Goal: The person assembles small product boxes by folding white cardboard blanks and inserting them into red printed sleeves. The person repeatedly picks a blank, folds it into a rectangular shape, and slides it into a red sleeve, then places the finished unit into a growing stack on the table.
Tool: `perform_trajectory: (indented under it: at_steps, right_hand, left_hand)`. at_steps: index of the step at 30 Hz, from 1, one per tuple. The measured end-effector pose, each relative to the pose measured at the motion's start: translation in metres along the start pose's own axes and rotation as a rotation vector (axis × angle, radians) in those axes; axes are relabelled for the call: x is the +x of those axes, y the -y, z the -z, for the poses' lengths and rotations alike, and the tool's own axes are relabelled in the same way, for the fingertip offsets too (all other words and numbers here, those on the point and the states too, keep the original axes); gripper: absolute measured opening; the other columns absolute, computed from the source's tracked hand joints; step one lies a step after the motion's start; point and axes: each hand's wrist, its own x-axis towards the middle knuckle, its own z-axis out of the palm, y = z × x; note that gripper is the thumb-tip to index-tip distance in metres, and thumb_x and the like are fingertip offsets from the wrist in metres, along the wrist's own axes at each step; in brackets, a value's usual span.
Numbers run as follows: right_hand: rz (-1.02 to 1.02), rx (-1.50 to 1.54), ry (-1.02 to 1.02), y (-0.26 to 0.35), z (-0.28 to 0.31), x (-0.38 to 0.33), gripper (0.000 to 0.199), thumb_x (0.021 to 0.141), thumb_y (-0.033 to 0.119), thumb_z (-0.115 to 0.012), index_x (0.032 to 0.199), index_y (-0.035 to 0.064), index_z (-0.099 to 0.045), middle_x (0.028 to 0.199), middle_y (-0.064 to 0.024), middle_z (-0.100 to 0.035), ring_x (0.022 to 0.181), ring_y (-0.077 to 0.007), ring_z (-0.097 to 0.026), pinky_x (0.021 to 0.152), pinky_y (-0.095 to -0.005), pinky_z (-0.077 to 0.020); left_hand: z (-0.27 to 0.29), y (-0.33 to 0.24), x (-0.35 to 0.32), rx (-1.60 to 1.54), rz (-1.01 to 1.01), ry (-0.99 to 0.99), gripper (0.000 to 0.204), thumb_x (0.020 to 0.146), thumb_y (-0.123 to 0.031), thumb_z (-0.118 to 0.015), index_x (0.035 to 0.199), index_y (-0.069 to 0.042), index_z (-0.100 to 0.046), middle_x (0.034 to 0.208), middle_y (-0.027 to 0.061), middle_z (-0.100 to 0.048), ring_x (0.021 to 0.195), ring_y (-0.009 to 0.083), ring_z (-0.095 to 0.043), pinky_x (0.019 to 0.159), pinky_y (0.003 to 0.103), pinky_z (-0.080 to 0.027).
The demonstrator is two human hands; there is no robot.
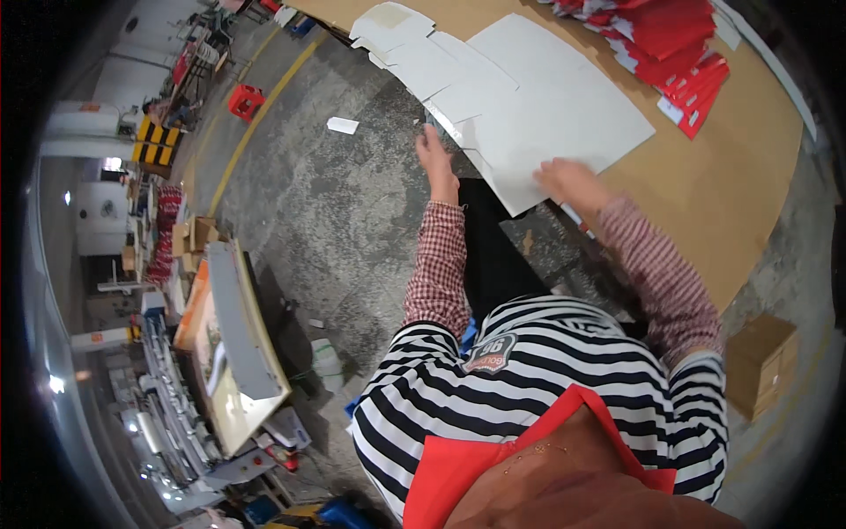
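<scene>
White card sheets (564, 97) lie in an overlapping spread on the brown table, their near corner jutting past the edge. Beside the left edge of the sheets is my left hand (437, 163), fingers stretched upward and nothing visible in it. A narrow shiny strip (443, 122) runs along the sheet edge near its fingertips. My right hand (571, 182) is over the near right part of the front sheet, somewhat blurred, with its fingers loosely bent and pointing left. Whether its fingertips touch the sheet is hard to see.
Red printed pieces (656, 44) are heaped at the far right of the brown tabletop (723, 194). A cardboard box (762, 366) stands on the floor at right. Leftward are a red stool (246, 102), a white scrap (343, 125) and a machine with a grey panel (242, 322).
</scene>
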Motion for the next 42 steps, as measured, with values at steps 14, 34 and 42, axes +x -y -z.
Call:
perform_trajectory:
  at_steps: [14, 34, 42]
  right_hand:
    - [-0.522, 0.050, -0.556, 0.012, -0.001, -0.379, 0.037, 0.077, -0.007, -0.056, 0.109, 0.0063, -0.069, 0.116, -0.0093, -0.070, 0.113, -0.0315, -0.059, 0.103, -0.0418, -0.0403]
    - [-0.803, -0.280, -0.751, 0.022, -0.019, -0.392, 0.063, 0.086, 0.041, -0.068, 0.142, 0.0160, -0.050, 0.155, -0.0122, -0.034, 0.142, -0.0312, -0.033, 0.115, -0.0521, -0.0231]
    - [-0.713, -0.058, -0.510, 0.028, -0.039, -0.388, 0.057, 0.090, 0.045, -0.060, 0.139, 0.0178, -0.053, 0.151, -0.0046, -0.043, 0.144, -0.0299, -0.029, 0.119, -0.0518, -0.0164]
  left_hand:
    - [-0.081, -0.021, -0.266, 1.049, -1.277, 1.353, 0.118, 0.054, -0.054, -0.087, 0.151, -0.015, -0.032, 0.159, 0.0175, -0.022, 0.146, 0.0479, -0.013, 0.113, 0.068, -0.016]
    - [-0.140, 0.105, -0.351, 0.935, -1.573, 1.524, 0.070, 0.080, -0.026, -0.073, 0.142, -0.010, -0.046, 0.141, 0.0110, -0.047, 0.124, 0.0309, -0.047, 0.096, 0.052, -0.039]
    - [-0.147, 0.083, -0.267, 0.752, -1.112, 1.380, 0.046, 0.068, -0.017, -0.084, 0.109, -0.007, -0.065, 0.094, 0.0062, -0.066, 0.083, 0.0271, -0.058, 0.086, 0.041, -0.041]
